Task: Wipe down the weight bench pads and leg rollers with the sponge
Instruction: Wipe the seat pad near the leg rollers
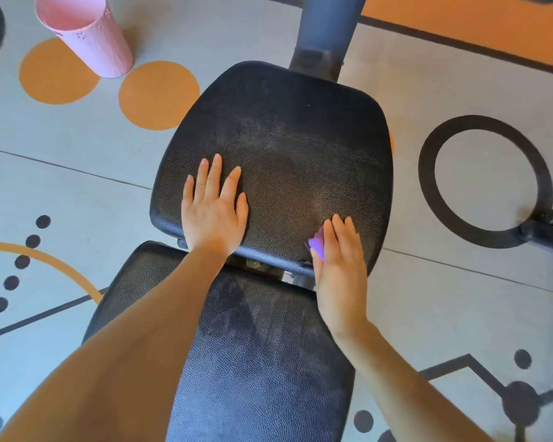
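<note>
Your left hand (212,215) lies flat, fingers straight, on the black seat pad (288,138), while your right hand (339,263) presses the purple sponge (317,243) under straight fingers at the pad's near edge.

Gym or home workout room: padded weight bench (268,173), patterned rubber floor (460,100) (orange dots, black rings).

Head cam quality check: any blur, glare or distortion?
Head view: bright, even light; soft sheen on the seat pad; wide-angle bending toward the edges; motion smear at the far right edge; left hand, right hand and purple sponge reasonably sharp.
</note>
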The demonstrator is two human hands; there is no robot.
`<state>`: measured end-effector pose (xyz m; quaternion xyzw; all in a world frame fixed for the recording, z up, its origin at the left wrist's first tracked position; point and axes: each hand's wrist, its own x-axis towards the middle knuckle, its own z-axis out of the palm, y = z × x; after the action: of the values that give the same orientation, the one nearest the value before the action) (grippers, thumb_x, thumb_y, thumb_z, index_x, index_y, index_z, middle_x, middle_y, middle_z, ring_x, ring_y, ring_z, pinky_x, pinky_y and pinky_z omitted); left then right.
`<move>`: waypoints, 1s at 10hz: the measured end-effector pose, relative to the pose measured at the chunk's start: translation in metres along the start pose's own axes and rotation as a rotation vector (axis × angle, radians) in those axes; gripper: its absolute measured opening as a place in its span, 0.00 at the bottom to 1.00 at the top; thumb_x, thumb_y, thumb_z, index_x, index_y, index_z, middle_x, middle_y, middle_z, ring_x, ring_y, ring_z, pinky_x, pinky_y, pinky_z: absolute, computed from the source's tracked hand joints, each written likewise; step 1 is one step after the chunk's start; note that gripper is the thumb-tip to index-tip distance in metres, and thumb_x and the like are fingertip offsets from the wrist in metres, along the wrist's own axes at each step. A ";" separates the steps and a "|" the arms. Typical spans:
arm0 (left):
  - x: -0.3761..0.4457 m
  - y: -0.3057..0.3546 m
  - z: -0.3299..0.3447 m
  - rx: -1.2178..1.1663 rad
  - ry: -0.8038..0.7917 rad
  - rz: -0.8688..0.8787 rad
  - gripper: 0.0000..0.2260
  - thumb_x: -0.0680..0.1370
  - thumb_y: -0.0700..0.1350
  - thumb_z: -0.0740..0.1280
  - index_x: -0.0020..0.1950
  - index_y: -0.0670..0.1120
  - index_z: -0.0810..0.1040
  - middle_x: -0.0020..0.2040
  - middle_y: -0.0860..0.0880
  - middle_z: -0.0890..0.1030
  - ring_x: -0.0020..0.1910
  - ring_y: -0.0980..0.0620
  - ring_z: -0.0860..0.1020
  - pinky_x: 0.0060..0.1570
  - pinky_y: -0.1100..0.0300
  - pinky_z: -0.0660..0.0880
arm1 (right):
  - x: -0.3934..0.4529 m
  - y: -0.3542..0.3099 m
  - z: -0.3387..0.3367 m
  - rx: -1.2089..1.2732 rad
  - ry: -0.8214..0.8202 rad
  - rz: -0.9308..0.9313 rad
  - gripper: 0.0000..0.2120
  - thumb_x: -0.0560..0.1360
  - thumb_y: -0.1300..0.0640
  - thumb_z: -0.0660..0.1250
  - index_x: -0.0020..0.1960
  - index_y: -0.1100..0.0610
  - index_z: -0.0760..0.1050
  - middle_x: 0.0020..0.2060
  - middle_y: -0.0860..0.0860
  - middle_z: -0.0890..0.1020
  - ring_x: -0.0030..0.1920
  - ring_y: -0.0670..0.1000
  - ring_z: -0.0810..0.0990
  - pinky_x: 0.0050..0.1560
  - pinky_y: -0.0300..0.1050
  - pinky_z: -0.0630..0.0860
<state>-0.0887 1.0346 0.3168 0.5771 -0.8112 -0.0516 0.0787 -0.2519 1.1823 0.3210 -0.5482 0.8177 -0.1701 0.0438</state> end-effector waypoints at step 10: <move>-0.001 0.000 0.002 -0.019 0.031 0.008 0.22 0.80 0.52 0.51 0.73 0.49 0.67 0.76 0.44 0.62 0.76 0.43 0.56 0.73 0.45 0.53 | -0.008 0.020 -0.004 0.034 0.015 -0.194 0.16 0.76 0.62 0.65 0.61 0.68 0.75 0.64 0.62 0.76 0.69 0.63 0.69 0.68 0.61 0.67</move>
<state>-0.0888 1.0354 0.3147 0.5737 -0.8118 -0.0499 0.0968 -0.2677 1.1975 0.3172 -0.6228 0.7580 -0.1916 0.0301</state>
